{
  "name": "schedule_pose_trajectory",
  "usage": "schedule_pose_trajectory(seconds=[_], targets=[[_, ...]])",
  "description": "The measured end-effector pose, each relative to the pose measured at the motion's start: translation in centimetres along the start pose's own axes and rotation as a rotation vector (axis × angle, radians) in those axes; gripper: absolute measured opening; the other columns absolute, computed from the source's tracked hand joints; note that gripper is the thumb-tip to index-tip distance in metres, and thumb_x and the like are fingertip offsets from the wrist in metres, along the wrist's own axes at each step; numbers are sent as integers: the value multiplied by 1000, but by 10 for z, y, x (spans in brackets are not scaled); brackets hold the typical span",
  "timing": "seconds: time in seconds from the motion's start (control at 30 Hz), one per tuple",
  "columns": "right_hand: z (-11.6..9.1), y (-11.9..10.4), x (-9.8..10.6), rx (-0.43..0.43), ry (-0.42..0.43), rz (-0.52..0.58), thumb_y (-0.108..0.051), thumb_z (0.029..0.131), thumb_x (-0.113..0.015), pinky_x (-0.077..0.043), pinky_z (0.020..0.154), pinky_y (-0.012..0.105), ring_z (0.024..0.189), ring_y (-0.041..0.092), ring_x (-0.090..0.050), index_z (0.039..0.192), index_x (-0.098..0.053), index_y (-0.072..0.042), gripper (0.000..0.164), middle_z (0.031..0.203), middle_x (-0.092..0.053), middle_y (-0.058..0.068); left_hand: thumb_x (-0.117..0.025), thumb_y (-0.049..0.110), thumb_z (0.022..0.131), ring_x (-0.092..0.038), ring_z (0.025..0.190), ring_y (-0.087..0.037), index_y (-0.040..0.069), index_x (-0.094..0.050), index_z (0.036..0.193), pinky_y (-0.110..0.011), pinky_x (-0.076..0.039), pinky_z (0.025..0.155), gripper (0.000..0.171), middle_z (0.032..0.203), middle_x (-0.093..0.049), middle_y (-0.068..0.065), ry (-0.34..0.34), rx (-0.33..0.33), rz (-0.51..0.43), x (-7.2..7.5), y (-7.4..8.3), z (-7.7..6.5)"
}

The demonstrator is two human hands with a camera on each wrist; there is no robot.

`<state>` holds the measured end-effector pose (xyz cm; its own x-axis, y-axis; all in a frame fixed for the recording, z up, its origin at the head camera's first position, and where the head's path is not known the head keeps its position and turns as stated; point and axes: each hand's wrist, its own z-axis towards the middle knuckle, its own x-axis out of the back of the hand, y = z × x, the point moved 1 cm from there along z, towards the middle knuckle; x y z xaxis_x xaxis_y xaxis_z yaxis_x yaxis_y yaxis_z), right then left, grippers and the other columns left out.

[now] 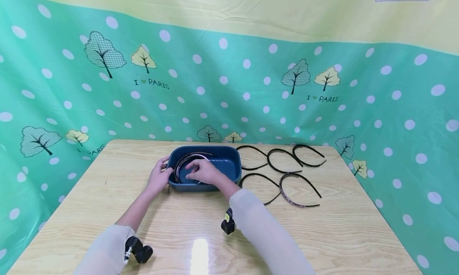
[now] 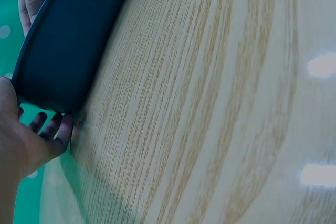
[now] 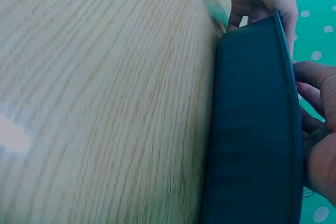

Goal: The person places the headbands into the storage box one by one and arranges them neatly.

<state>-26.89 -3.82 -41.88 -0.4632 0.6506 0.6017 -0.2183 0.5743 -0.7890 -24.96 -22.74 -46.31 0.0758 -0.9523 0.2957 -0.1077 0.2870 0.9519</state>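
Note:
A dark blue plastic bin (image 1: 222, 187) stands near the table's far edge. My left hand (image 1: 159, 174) grips its left end, thumb at the rim and fingers against the outer wall; the left wrist view shows those fingers (image 2: 52, 127) bent against the end wall. Inside the bin's left half lie several nested headbands (image 1: 178, 169), dark ones and a pale one. My right hand (image 1: 203, 172) reaches into the bin over them, its fingers loosely bent and thumb and index finger apart. In the right wrist view the near wall partly hides this hand (image 3: 320, 124).
Right of the bin, several dark headbands lie on the wooden table (image 1: 201, 227), among them a toothed headband (image 1: 283, 150) and one with a glittery pink side (image 1: 290, 201). A green dotted curtain (image 1: 222, 99) hangs behind the table and along its sides.

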Motion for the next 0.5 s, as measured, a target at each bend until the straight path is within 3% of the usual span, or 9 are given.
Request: schedule_pose_trajectory(seconds=[0.5], targets=[[-7,5,18,6,6,8,-20,85,-68,-44,61,21,77,13,-53,115,-64,-9,32,91,-60,1,-40,12,94,-48,118,-38,12,-27,147,-25,-53,70,54,139,-39,-25,2,3,-2,0,0,1]])
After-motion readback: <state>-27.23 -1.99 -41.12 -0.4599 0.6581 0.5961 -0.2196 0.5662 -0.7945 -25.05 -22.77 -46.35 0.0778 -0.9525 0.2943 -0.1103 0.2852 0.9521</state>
